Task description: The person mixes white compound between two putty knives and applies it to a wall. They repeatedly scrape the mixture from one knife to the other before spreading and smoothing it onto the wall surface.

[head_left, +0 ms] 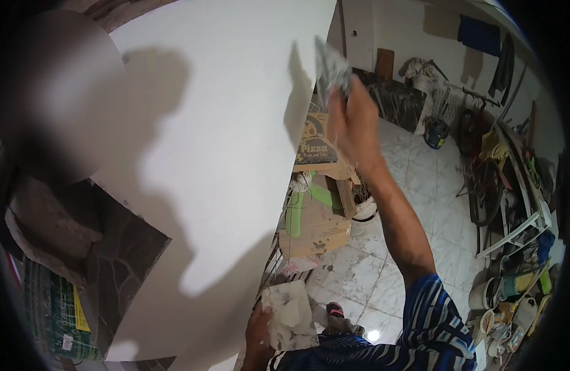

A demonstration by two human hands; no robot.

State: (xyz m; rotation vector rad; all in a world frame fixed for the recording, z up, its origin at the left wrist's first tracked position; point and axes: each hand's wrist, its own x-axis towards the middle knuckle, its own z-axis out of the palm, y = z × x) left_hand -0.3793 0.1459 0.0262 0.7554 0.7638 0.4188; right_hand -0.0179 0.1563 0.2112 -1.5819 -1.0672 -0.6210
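White wall face (229, 123), 10 o'clock: light, even strokes at a shallow blade angle should suit it. Bicycle (472, 133), 3 o'clock: well apart from the work. Cardboard boxes (319, 238), 5 o'clock: near the wall edge; may obstruct low strokes. Board (304, 331), 6 o'clock: gripped by the left hand (258, 328); keep level. Blade (327, 59), 1 o'clock: gripped by the right hand (359, 127); wall contact indeterminable. Pale lump (291, 313): on the board.

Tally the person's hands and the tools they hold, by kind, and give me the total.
Hands: 2 (left hand, right hand)
Flat blade tool, blurred, in the right hand: 1
Small flat board, in the left hand: 1
Total: 4
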